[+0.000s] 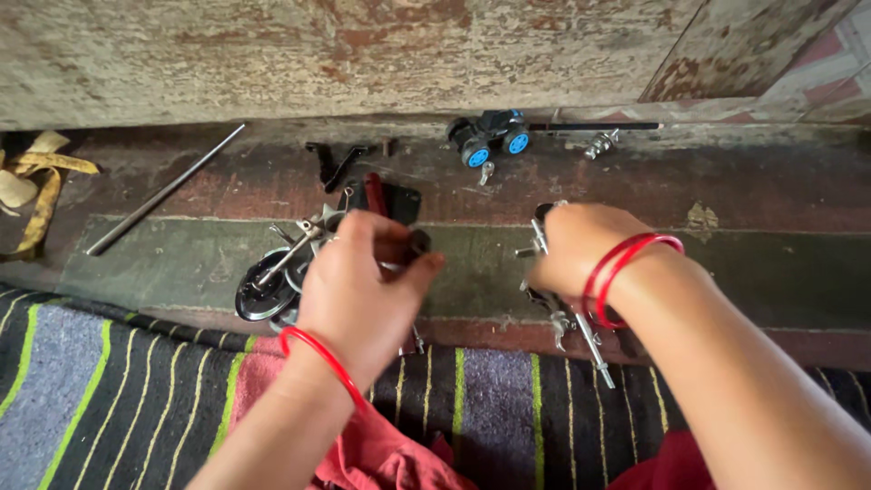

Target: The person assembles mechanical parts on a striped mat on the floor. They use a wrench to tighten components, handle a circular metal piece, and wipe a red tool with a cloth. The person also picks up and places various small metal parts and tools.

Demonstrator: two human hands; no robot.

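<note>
My left hand (363, 281) is closed around a small red-handled tool (375, 194) and presses down on a pile of metal parts, among them a round chrome disc (260, 289) and a black plate (399, 201). My right hand (576, 247) grips a metal bracket assembly with bolts (581, 331) that sticks out below the palm toward the striped mat. Both wrists wear red bangles. My hands hide most of the parts beneath them.
A wheeled part with blue hubs (490, 136) on a thin black rod lies by the wall. A long steel rod (163, 192) lies at the left, near a yellow strap (36, 195). A black bracket (334, 161) and a chrome fitting (601, 143) rest on the floor. Striped mat (490, 408) in front.
</note>
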